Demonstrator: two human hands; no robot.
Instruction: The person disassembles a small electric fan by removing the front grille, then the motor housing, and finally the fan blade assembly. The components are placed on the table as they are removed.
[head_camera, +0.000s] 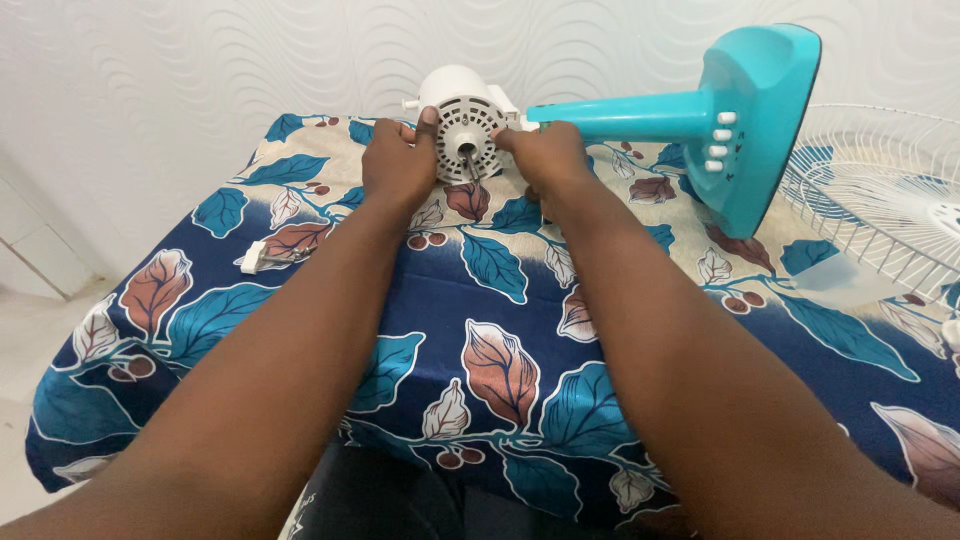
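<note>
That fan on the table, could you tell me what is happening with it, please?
A person has a small fan lying on its side on a leaf-patterned cloth. Both hands grip the white motor housing: the left hand on its left, the right hand on its right. The teal stand and base point right, and a white wire guard lies beyond.

Around the work: cloth, grille, plug

A leaf-patterned blue cloth (500, 300) covers the table under both hands; a white wire fan grille (880, 190) lies well right of the right hand, a small white plug (256, 256) left of the left hand.
</note>
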